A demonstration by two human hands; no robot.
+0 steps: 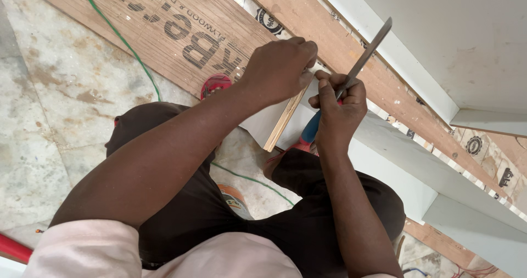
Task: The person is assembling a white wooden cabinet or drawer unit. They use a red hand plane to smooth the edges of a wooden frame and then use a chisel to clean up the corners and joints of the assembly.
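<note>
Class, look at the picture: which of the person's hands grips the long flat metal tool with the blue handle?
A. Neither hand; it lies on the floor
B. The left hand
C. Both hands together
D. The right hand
D. The right hand is closed round the long flat metal tool with the blue handle, while the left hand steadies the small white-faced plywood board.

The person wears a pale pink top with short sleeves (82, 250), dark brown trousers (181, 201) and red sandals (215, 83). Both forearms are bare, as are the left hand (280, 69) and right hand (337, 113), without gloves.
</note>
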